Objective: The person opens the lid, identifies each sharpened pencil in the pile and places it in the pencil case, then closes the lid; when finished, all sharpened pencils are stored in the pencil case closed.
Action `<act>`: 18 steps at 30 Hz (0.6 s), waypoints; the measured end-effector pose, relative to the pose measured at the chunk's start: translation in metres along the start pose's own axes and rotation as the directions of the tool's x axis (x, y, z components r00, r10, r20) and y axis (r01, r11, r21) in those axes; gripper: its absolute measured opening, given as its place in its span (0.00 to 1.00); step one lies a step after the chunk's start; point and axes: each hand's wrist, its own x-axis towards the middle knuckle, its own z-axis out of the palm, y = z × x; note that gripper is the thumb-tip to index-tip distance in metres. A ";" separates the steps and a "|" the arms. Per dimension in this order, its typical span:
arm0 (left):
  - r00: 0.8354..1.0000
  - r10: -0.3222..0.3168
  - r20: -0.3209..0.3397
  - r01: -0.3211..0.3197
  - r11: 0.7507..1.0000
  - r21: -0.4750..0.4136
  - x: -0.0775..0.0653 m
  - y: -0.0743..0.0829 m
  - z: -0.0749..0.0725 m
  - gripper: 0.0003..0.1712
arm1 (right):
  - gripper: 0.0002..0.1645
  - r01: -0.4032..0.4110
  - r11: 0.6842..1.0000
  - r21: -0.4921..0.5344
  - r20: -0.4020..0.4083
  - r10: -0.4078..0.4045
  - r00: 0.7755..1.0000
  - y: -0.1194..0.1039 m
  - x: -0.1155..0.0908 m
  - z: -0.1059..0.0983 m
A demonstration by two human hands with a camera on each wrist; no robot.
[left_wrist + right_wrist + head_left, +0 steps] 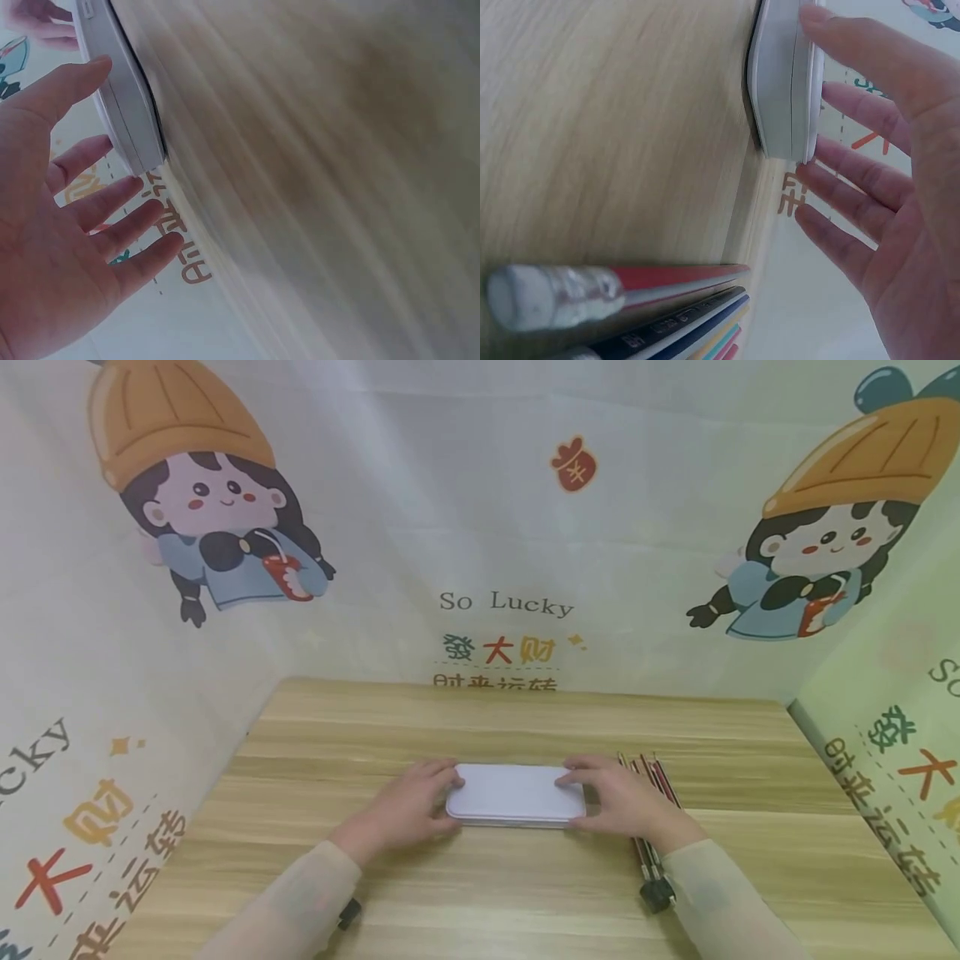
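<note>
White case (pixel 517 795): sitting between left hand (pixel 408 800) and right hand (pixel 622 797), possibly skewing from uneven pushing.
Fingers (pixel 146 265): spreading, some touching case ends; cannot tell whether pinching.
Pencils (pixel 676 280): lying right of case, perhaps rolling if right hand brushes them.
Table (pixel 517 893): showing woodgrain beneath case.
Cloth (pixel 435 502): hanging behind case, bearing cartoons (pixel 232 556).
</note>
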 end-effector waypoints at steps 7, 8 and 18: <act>0.999 0.037 -0.021 -0.035 0.997 0.073 0.007 0.001 0.002 0.29 | 0.36 0.002 1.000 0.010 -0.002 -0.002 1.000 0.003 -0.003 0.001; 0.999 0.043 -0.028 -0.041 0.996 0.081 0.008 0.001 0.002 0.28 | 0.36 0.003 1.000 0.012 -0.002 -0.003 1.000 0.003 -0.003 0.001; 0.999 0.038 -0.034 -0.034 0.994 0.104 0.014 0.004 0.003 0.26 | 0.36 -0.012 1.000 0.013 0.008 0.012 1.000 0.005 -0.002 0.001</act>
